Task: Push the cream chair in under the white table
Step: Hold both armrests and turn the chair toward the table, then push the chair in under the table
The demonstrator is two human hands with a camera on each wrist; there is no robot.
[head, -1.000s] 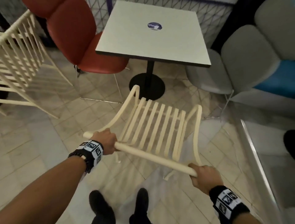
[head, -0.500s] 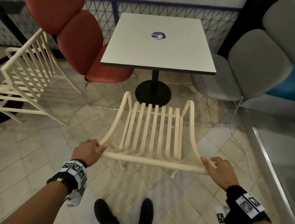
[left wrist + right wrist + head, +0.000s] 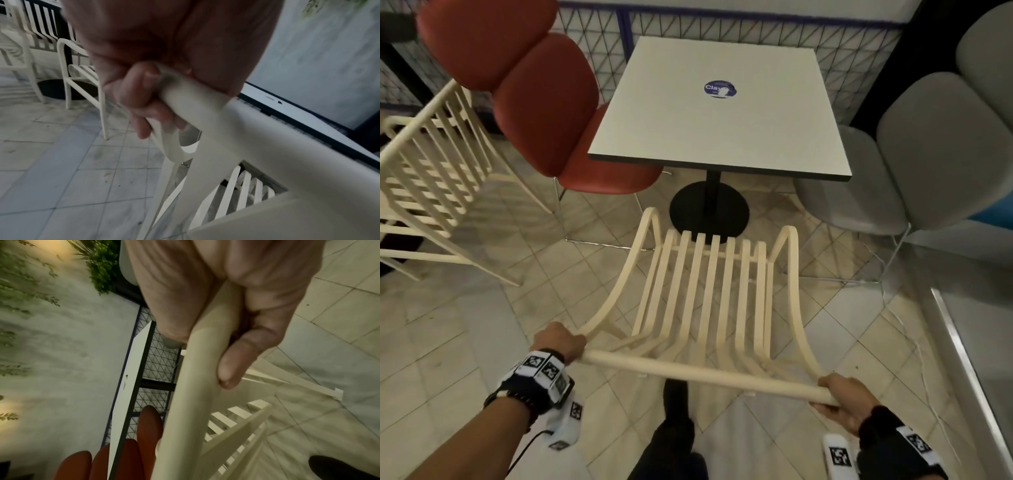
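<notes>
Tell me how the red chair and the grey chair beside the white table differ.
The red chair stands at the left side of the white table; the grey chair stands at the right side. The red chair's seat reaches under the tabletop's corner; the grey chair's seat shows only beside the table's right edge. The red one's padding is red, the grey one's pale grey. Both have rounded padded backs and thin metal legs.

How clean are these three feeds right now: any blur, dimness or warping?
Head view: dim, sharp, wide-angle bending at edges, white table readable. Left wrist view: cream chair rail motion-smeared by the left hand. Right wrist view: right hand sharp, background soft.
</notes>
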